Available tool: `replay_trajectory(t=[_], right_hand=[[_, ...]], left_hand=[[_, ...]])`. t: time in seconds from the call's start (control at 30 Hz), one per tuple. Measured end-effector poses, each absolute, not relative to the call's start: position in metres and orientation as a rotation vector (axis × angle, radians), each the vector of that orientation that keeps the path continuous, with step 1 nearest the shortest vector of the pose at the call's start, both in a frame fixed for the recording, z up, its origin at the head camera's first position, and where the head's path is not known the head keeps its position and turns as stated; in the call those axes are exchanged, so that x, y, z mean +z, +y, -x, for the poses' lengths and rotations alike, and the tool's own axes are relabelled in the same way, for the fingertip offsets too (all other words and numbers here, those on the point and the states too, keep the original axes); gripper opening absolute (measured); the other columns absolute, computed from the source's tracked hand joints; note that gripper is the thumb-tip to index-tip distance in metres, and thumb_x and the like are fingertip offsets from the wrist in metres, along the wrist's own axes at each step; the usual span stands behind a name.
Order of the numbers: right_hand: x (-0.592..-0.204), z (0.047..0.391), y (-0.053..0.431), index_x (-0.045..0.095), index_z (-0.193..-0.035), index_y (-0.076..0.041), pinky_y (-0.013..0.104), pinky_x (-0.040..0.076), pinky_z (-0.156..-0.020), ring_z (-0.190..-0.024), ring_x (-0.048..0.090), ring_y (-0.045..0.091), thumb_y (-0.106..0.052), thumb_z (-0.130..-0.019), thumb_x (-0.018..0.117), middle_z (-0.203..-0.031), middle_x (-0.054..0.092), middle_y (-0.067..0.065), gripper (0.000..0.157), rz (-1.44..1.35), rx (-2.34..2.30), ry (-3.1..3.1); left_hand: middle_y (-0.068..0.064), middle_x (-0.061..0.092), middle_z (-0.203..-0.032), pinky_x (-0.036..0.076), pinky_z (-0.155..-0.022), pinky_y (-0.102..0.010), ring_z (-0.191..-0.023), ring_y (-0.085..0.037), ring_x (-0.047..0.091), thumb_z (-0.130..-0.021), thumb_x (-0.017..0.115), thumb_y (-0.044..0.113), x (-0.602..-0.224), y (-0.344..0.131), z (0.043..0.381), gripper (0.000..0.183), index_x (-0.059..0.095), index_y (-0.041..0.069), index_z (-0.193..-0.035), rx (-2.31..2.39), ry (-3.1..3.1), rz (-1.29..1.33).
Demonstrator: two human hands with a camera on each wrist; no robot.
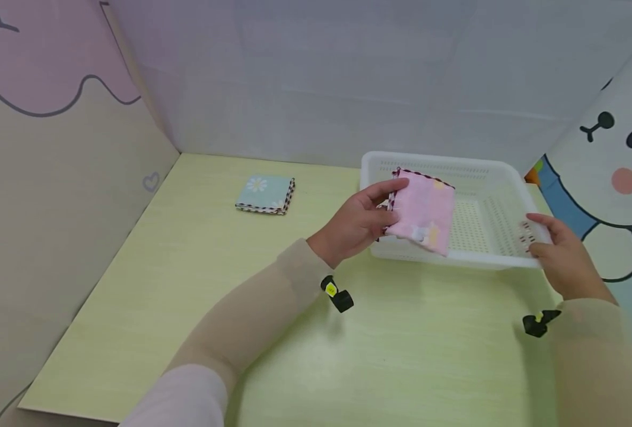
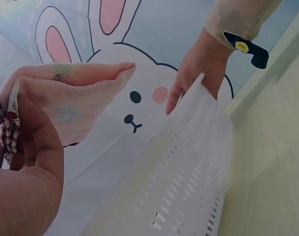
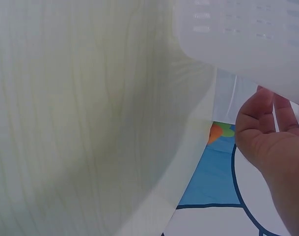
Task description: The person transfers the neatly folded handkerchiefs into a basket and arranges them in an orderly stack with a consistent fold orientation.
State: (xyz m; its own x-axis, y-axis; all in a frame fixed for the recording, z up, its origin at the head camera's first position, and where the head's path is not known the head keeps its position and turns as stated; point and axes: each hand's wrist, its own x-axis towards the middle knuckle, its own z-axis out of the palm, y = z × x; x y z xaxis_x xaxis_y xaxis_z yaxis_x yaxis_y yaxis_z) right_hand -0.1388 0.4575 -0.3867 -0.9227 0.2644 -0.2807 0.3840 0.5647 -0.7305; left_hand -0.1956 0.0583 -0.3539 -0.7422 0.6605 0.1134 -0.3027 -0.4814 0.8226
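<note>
A folded pink cloth [image 1: 425, 207] with a dark-and-white braided edge is held up by my left hand [image 1: 358, 222], which pinches its left side between thumb and fingers. The cloth hangs over the left part of a white perforated plastic basket [image 1: 454, 159]. At the basket's right end, my right hand [image 1: 569, 258] grips the rim; in the right wrist view its fingertips are partly hidden behind the basket wall [image 3: 237, 44]. From the left wrist view, the pink cloth [image 2: 66, 93] is seen edge-on, its layers folded together.
A folded teal cloth [image 1: 264, 193] with a daisy print and checked edging lies on the pale wood-grain table [image 1: 187, 284], left of the basket. A white sheet [image 1: 305, 77] stands behind the table. Printed cartoon panels border both sides, a rabbit [image 2: 134, 98] among them.
</note>
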Motion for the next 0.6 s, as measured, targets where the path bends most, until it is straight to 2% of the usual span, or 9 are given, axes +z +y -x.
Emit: replay_trajectory(t=[0.1, 0.2, 0.23, 0.33, 0.6], right_hand=[[-0.387, 0.139, 0.457, 0.016, -0.172, -0.028, 0.039, 0.057, -0.088, -0.142, 0.032, 0.051, -0.013, -0.108, 0.045, -0.176, 0.007, 0.022, 0.072, -0.566, -1.29, 2.653], [-0.387, 0.139, 0.457, 0.016, -0.172, -0.028, 0.029, 0.056, -0.08, -0.142, 0.032, 0.051, -0.013, -0.108, 0.045, -0.176, 0.008, 0.022, 0.072, -0.56, -1.298, 2.654], [-0.387, 0.139, 0.457, 0.016, -0.172, -0.029, 0.024, 0.053, -0.077, -0.141, 0.032, 0.051, -0.013, -0.108, 0.045, -0.176, 0.008, 0.022, 0.072, -0.555, -1.299, 2.656], [-0.387, 0.139, 0.457, 0.017, -0.172, -0.031, 0.017, 0.049, -0.072, -0.141, 0.032, 0.05, -0.013, -0.108, 0.045, -0.176, 0.007, 0.022, 0.072, -0.541, -1.306, 2.658], [-0.386, 0.133, 0.456, 0.018, -0.172, -0.031, 0.016, 0.048, -0.071, -0.138, 0.034, 0.049, -0.015, -0.109, 0.045, -0.175, 0.01, 0.023, 0.071, -0.511, -1.289, 2.685]], left_hand=[[0.0, 0.054, -0.129, 0.053, -0.071, -0.02, -0.098, -0.017, 0.061, -0.102, 0.049, -0.015, -0.355, 0.062, 0.197, 0.063, 0.039, 0.002, -0.162, 2.217, 1.127, -0.548], [0.0, 0.053, -0.13, 0.054, -0.072, -0.021, -0.101, -0.019, 0.061, -0.103, 0.049, -0.015, -0.357, 0.066, 0.2, 0.062, 0.04, 0.002, -0.161, 2.213, 1.139, -0.525], [0.0, 0.053, -0.131, 0.054, -0.072, -0.021, -0.102, -0.019, 0.06, -0.103, 0.049, -0.015, -0.357, 0.067, 0.201, 0.062, 0.041, 0.003, -0.161, 2.212, 1.144, -0.516], [0.0, 0.053, -0.131, 0.054, -0.073, -0.022, -0.104, -0.02, 0.06, -0.103, 0.051, -0.014, -0.358, 0.07, 0.204, 0.061, 0.044, 0.004, -0.16, 2.215, 1.163, -0.482], [0.002, 0.056, -0.138, 0.054, -0.074, -0.024, -0.101, -0.019, 0.06, -0.101, 0.057, -0.013, -0.36, 0.079, 0.211, 0.057, 0.054, 0.008, -0.155, 2.196, 1.228, -0.413]])
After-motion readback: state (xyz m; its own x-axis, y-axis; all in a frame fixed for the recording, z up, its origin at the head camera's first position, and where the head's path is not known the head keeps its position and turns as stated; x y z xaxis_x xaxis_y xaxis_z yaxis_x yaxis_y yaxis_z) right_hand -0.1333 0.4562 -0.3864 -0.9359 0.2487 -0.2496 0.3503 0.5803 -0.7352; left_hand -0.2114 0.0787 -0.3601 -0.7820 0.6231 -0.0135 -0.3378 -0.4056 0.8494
